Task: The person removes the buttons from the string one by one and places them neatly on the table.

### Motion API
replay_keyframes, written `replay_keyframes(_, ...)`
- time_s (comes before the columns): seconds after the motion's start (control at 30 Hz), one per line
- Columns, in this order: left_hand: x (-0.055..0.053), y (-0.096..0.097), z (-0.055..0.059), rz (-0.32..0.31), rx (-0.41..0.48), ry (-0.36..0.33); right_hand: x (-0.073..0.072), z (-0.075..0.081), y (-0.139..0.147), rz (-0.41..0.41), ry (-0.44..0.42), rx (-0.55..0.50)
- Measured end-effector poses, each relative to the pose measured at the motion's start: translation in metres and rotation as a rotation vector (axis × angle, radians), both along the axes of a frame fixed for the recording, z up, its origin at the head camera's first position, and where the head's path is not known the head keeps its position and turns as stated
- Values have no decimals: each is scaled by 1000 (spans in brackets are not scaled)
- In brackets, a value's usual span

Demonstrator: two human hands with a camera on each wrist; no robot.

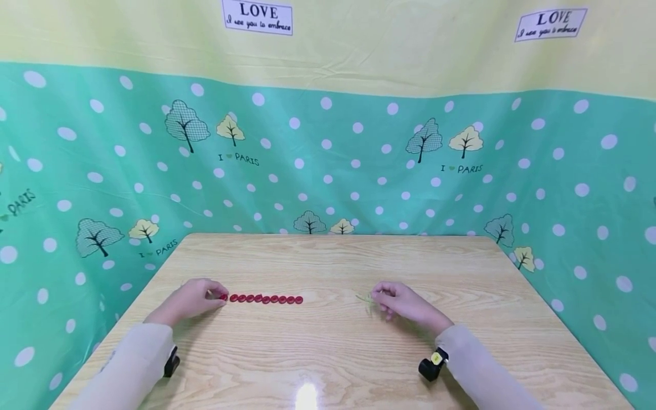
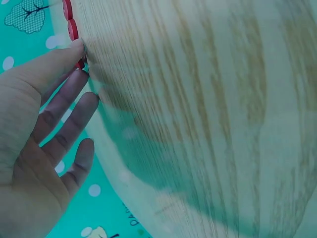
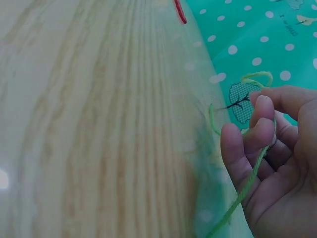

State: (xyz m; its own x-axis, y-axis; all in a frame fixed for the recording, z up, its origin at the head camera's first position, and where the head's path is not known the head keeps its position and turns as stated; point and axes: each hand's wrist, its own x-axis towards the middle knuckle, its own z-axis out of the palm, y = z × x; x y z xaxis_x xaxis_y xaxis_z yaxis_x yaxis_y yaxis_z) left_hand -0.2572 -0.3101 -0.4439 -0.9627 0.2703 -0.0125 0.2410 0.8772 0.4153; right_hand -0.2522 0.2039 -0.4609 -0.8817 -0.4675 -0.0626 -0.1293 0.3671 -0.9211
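A row of small round red buttons (image 1: 266, 299) lies side by side on the table, left of the middle. At its left end my left hand (image 1: 197, 296) pinches one more red button (image 1: 224, 296) between thumb and fingertip. In the left wrist view the pinched button (image 2: 79, 64) shows partly behind the thumb, and its other fingers spread loosely. Over the right half of the table, my right hand (image 1: 402, 302) holds a thin green yarn (image 3: 250, 183) in its curled fingers. One end of the yarn loops out past the fingertips, and another length trails down across the palm.
The light wood-grain table (image 1: 328, 364) reaches back to a green polka-dot cloth (image 1: 328, 159) hanging behind and at both sides. Black wrist cameras are strapped at both cuffs, the right one (image 1: 430, 367) with a yellow mark. A bright reflection shows near the front edge.
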Motion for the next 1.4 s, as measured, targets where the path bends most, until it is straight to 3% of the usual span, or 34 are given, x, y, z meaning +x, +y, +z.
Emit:
replay_keyframes(0.27,-1,2,-1,-16,2,10,-2,8,-5,15,22,-10)
replay_keyframes(0.47,-1,2,-3,8,15,-5,-1,22,-13,47,34,-30)
replay_keyframes(0.53,-2,1,-4,10,24,-4,-1,29,-15,63,56,-4)
replay_keyframes(0.63,-2,1,-4,-7,34,2,-2,36,-14,42,123,122)
replay_keyframes(0.77,-2,2,-3,-10,37,5,-4,34,-8,21,148,281)
replay_keyframes(0.9,-1,2,-2,0,35,3,-3,30,-2,83,74,255)
replay_keyframes(1.03,-1,3,-1,0,34,0,-3,27,0,126,56,232)
replay_keyframes(1.4,-5,16,1,-22,-9,54,-3,22,5,109,35,196)
